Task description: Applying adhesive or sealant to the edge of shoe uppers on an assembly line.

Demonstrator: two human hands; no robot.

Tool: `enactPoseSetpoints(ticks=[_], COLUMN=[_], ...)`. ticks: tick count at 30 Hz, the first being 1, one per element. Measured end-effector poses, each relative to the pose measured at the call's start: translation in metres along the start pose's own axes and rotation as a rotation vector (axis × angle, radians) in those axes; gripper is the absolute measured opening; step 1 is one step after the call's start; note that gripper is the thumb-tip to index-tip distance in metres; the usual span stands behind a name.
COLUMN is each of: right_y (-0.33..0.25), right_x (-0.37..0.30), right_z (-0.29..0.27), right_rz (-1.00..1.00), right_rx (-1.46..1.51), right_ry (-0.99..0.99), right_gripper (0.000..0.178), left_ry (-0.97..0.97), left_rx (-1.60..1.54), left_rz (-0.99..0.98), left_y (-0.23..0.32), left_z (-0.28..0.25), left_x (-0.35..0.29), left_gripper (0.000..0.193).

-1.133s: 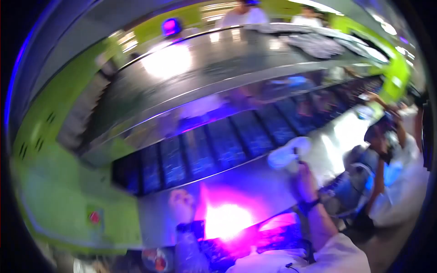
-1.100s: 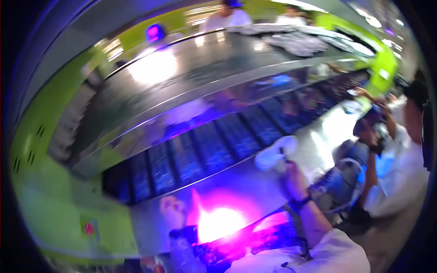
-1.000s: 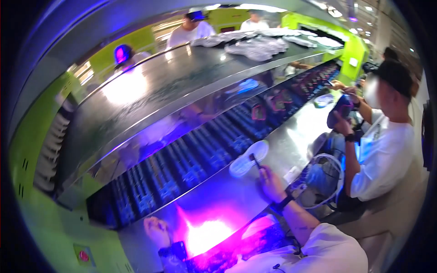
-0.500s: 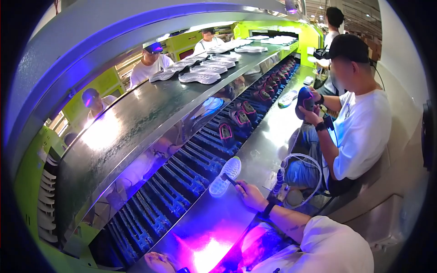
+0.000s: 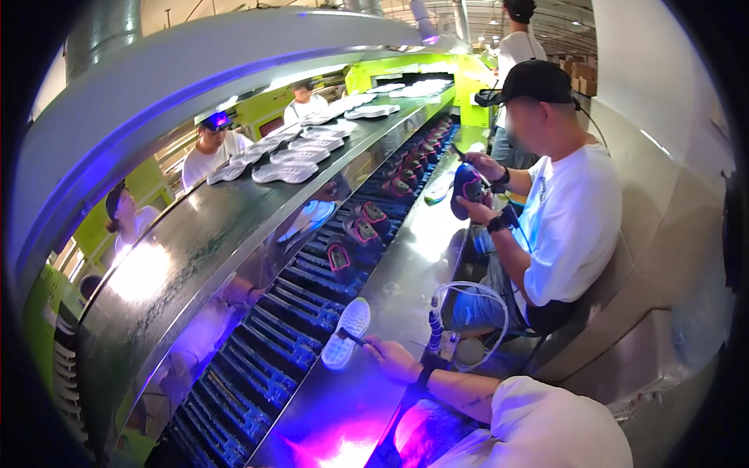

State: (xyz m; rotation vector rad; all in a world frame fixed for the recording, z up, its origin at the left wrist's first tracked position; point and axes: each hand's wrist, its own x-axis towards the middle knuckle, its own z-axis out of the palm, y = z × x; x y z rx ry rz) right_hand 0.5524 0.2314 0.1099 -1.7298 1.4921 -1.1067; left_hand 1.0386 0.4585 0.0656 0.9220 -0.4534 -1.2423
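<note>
My right hand (image 5: 392, 359), wearing a dark wristband, is closed around the handle of a small dark brush (image 5: 351, 336). The brush's tip meets the inner face of a white shoe sole (image 5: 356, 316). That sole lies tilted on the metal ledge (image 5: 394, 308), its far-left side at the conveyor's edge. My left hand is out of the picture.
Beside the ledge runs a conveyor of blue-black bars (image 5: 265, 339), carrying dark shoe uppers with pink trim (image 5: 338, 256). Above it, white soles (image 5: 285, 171) lie on a dark belt (image 5: 183, 238). A seated co-worker (image 5: 573, 210) holds a dark shoe (image 5: 466, 189). A coiled clear hose (image 5: 499, 300) hangs nearby.
The whole view has shifted, so things sit further left. My left hand, at the lower edge before, has gone out of sight. The brush stays on the sole.
</note>
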Motion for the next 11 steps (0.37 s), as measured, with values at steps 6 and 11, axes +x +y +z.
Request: enactPoseSetpoints(ticks=[6, 11], right_y=[0.01, -0.013], right_x=[0.0, -0.004], right_z=[0.007, -0.002], right_rz=[-0.023, -0.031], right_rx=[-0.027, -0.006], right_ry=[-0.003, 0.023], right_gripper=[0.034, 0.035], left_ry=[-0.117, -0.13], left_rx=[0.008, -0.012], left_rz=[-0.113, -0.614], left_y=[-0.007, -0.005], left_z=[-0.006, -0.094], left_x=[0.033, 0.097], left_gripper=[0.027, 0.041])
